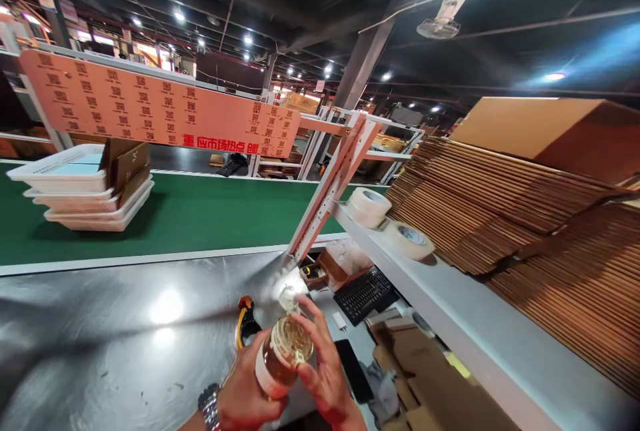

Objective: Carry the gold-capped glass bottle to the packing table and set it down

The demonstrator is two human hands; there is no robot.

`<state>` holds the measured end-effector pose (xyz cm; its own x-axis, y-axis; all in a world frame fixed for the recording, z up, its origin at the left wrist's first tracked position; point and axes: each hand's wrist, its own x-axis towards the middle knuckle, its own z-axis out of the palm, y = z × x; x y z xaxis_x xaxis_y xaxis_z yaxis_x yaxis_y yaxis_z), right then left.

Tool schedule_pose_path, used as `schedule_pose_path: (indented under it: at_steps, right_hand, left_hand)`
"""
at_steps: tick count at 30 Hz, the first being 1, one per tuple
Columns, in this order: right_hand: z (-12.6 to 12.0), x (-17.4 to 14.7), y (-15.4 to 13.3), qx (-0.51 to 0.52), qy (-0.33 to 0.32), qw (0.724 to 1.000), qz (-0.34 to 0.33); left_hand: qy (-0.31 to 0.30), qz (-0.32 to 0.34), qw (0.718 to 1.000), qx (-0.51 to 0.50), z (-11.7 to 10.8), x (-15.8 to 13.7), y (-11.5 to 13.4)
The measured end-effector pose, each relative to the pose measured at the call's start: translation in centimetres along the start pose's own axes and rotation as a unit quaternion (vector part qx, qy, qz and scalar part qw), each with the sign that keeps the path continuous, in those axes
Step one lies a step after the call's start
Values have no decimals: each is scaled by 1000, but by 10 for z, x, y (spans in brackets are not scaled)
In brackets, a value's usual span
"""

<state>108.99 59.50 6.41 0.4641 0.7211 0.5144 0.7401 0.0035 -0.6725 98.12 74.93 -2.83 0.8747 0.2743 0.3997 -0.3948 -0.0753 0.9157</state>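
Warehouse lamps glare off the steel counter (125, 324) below me. Above its near edge I hold a small amber glass bottle (280, 358) tipped toward my face, so its mouth shows. My left hand (245, 394) wraps its base for support; my right hand (325, 368) closes fingertips around the neck. An orange-and-black tool (243, 324) lies just behind, a black keyboard (365, 292) toward the counter's right edge.

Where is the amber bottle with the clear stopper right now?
In the head view, low and centre: the amber bottle with the clear stopper is held between left hand and right hand, above the steel table.
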Motion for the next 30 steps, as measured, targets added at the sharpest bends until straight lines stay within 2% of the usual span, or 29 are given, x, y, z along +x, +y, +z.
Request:
schedule_pose_path:
  at_steps: [4, 7, 10, 13, 16, 20, 22, 25, 28, 30]
  right_hand:
    - [-3, 0, 2, 107, -25, 991, 73]
    - [2, -3, 2, 242, -34, 961, 131]
    - [12, -8, -8, 330, 12, 930, 162]
    - [21, -12, -19, 368, 74, 908, 185]
    - [22, -15, -23, 388, 91, 899, 181]
    - [12, -17, -17, 289, 25, 948, 133]
    - [10, -18, -15, 255, 23, 960, 113]
    - [11, -19, -15, 293, 36, 949, 108]
    - [16, -20, -15, 373, 37, 920, 113]
    - [17, -20, -16, 405, 49, 908, 98]
  left_hand:
    - [13, -2, 1000, -19, 1, -2, -4]
    - [9, 2, 1000, -12, 2, -3, -10]
    - [6, 7, 1000, 5, 3, -4, -11]
    - [5, 18, 999, 26, 3, -4, -6]
    - [2, 29, 999, 36, 2, -4, 0]
    - [3, 36, 997, 67, 2, -8, 3]
    - [6, 41, 997, 71, 3, -9, 2]
    - [14, 58, 994, 89, 3, -10, 1]
    - [17, 78, 993, 91, 4, -9, 1]
    - [14, 69, 994, 78, 5, -7, 5]
